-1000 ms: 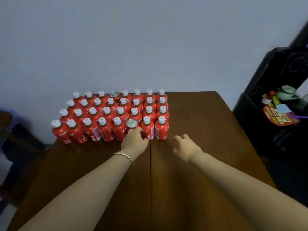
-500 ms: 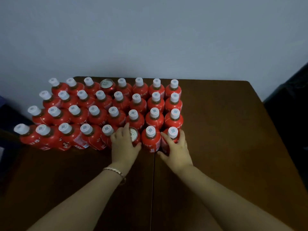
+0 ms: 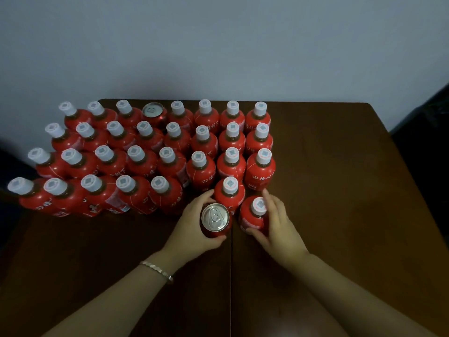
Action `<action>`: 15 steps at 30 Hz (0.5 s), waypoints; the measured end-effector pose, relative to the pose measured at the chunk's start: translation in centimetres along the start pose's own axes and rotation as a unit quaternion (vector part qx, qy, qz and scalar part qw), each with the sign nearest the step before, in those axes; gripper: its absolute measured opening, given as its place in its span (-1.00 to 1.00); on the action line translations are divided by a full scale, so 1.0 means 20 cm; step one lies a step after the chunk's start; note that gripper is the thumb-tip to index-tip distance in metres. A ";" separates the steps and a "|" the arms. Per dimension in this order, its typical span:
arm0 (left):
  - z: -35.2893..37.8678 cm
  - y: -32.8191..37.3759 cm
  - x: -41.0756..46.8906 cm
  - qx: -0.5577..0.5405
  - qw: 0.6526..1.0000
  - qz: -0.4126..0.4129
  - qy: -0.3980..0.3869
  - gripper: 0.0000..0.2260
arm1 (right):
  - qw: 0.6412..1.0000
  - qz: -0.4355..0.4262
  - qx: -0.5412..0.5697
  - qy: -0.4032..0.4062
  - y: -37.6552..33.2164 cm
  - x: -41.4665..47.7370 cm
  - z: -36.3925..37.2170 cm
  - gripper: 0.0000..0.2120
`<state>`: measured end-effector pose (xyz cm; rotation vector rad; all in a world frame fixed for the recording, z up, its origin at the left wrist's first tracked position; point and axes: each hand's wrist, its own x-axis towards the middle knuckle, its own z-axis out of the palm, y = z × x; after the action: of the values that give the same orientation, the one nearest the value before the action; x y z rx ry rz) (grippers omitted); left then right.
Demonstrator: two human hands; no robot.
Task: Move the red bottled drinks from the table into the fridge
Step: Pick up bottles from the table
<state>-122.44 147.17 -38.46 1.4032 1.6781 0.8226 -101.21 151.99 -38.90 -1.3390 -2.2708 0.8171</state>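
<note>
1. The red bottled drinks (image 3: 170, 156) stand packed in four rows on the table (image 3: 340, 190), filling its 9-to-12 o'clock part up to the wall. No fridge is in view, so how many are already stored cannot be told. With so many on the table, I judge the task to be near its start.
2. The left hand (image 3: 192, 227) has its fingers and thumb wrapped round a red can (image 3: 215, 217) at the 6 o'clock edge of the block. A bracelet (image 3: 158, 271) sits on that wrist.
3. The right hand (image 3: 277, 224) is curled round one bottle (image 3: 258, 206), just at 3 o'clock of the can. The thumb is on the near side and the fingers reach round the far side.
4. That bottle stands upright with its long axis vertical and its white cap pointing up at the camera. Whether its base is on the table or just clear of it cannot be told. The can is also upright, with its pull-tab lid facing up.
5. A neighbour bottle (image 3: 230, 185) stands at 12 o'clock of both held items, close against them, so a straight lift looks safer than a tilt.
6. Nearly everything is left to do. All the other bottles remain to be carried, as does a second can (image 3: 152, 110) in the back row at 12 o'clock, if cans count.
</note>
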 end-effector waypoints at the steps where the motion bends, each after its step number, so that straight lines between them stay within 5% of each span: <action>1: 0.00 -0.01 0.00 -0.013 1.000 -0.010 -0.001 -0.06 | 0.998 0.031 0.048 -0.012 0.01 0.00 -0.01 -0.06; 5: 0.00 -0.07 0.05 -0.056 0.996 -0.034 -0.059 0.06 | 0.970 0.126 0.182 -0.099 0.08 0.13 -0.03 0.18; 10: 0.00 -0.11 0.12 -0.088 0.982 -0.008 -0.168 0.15 | 0.941 0.079 0.228 -0.240 0.16 0.25 -0.08 0.17; 15: 0.01 -0.11 0.15 -0.089 0.986 0.025 -0.137 0.12 | 0.920 0.044 0.263 -0.289 0.15 0.31 -0.05 0.18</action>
<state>-123.61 149.64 -40.97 1.3690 1.3322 0.7493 -101.57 158.78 -39.91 -1.0313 -2.1280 1.9007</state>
